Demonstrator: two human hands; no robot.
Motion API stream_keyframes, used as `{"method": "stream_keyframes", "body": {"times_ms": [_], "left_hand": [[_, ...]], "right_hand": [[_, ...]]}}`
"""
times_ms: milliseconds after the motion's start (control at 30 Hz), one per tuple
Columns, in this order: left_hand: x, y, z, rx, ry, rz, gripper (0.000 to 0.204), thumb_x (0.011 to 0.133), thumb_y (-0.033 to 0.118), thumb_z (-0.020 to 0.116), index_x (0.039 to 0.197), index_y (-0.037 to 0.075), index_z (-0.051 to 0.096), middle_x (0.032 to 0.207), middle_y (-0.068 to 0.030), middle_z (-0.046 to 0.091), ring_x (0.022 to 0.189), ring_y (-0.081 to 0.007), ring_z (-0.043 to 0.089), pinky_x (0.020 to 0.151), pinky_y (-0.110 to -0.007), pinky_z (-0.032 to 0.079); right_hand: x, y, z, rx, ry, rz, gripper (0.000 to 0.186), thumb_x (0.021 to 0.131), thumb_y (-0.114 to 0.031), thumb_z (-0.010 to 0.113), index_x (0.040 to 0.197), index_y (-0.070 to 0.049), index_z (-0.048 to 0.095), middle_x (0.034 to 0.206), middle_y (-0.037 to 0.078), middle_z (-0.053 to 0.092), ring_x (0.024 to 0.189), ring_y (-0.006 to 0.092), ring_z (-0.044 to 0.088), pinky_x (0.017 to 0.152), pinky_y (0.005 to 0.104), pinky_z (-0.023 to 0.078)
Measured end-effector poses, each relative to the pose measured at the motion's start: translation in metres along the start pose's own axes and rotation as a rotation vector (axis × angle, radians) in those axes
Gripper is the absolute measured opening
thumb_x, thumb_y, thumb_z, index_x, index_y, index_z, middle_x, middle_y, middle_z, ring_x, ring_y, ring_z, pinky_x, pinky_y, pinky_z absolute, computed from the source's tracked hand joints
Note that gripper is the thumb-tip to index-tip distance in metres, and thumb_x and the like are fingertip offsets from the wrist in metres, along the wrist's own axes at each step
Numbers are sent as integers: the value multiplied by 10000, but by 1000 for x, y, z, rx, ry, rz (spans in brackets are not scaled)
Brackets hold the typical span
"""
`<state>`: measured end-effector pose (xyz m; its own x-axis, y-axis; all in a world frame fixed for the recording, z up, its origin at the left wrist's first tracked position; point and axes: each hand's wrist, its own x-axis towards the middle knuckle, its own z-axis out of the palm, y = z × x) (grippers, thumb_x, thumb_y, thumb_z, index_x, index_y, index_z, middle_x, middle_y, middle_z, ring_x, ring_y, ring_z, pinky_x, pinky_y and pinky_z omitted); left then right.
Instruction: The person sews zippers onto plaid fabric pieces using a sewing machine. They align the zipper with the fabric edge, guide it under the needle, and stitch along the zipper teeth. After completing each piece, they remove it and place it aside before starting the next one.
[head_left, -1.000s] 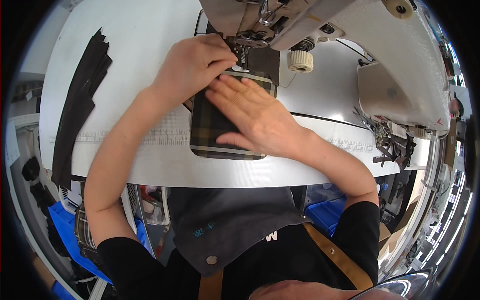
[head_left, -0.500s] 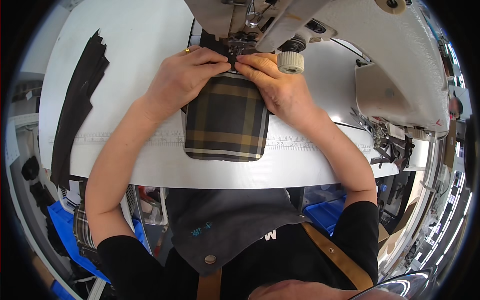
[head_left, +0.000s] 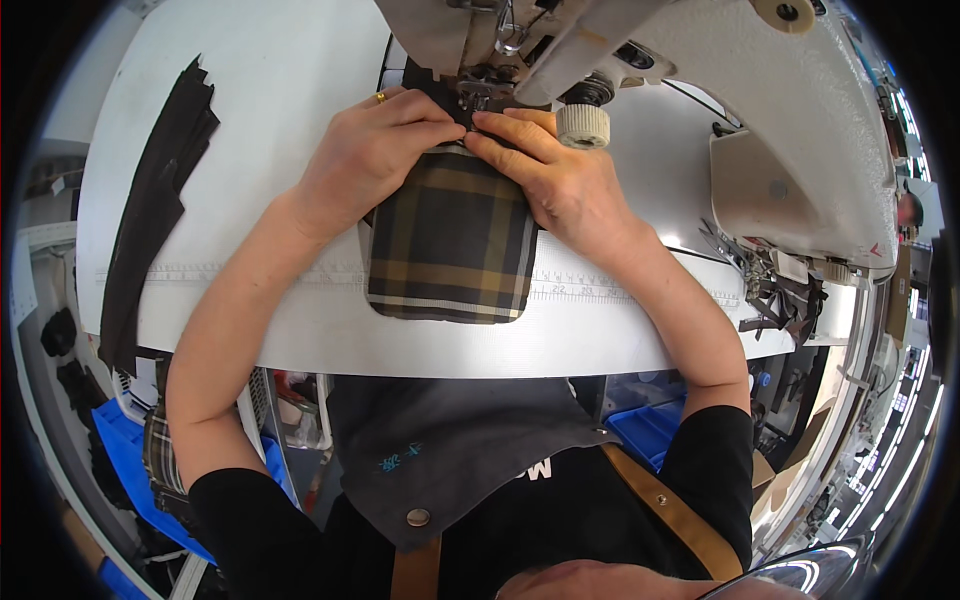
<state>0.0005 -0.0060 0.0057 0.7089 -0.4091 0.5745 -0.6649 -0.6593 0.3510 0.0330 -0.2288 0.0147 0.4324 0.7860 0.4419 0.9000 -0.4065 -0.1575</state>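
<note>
A plaid fabric piece (head_left: 450, 235) in dark grey, olive and tan, with rounded near corners, lies under the sewing machine's presser foot (head_left: 478, 98) at its far edge. My left hand (head_left: 370, 150), a ring on one finger, pinches that far edge just left of the foot. From the right, my right hand (head_left: 565, 175) grips the same edge, its thumb and fingertips close to the left fingertips. Dark material shows beyond the fingers around the foot. Exactly how the fabric layers lie under my fingertips is hidden.
The white machine head (head_left: 800, 110) with a ribbed knob (head_left: 582, 126) overhangs the far right. A dark fabric strip (head_left: 155, 215) lies at the left on the white table (head_left: 300, 350). Scissors (head_left: 722, 240) and dark scraps (head_left: 790, 305) sit at the right. Blue bins (head_left: 640, 430) stand below the table edge.
My right fingers have spread slightly, and the lower fingertip has shifted left toward my left fingertips. The plaid piece has barely moved.
</note>
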Motion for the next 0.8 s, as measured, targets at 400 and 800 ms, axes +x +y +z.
{"method": "stream_keyframes", "body": {"times_ms": [400, 800], "left_hand": [[-3, -2, 0, 43, -12, 11, 244, 732, 27, 594, 938, 117, 689, 941, 17, 621, 883, -209, 600, 729, -297, 524], [5, -10, 5, 46, 14, 6, 204, 737, 9, 618, 904, 95, 699, 909, 1, 647, 834, -221, 612, 713, -316, 529]], "right_hand": [[-1, 1, 0, 21, -29, 5, 465, 685, 42, 604, 1120, -117, 649, 1163, 47, 599, 1014, 241, 599, 705, 303, 553], [4, 8, 2, 5, 37, 8, 399, 632, 14, 635, 1020, -73, 660, 949, 92, 631, 945, 291, 582, 787, 342, 509]]}}
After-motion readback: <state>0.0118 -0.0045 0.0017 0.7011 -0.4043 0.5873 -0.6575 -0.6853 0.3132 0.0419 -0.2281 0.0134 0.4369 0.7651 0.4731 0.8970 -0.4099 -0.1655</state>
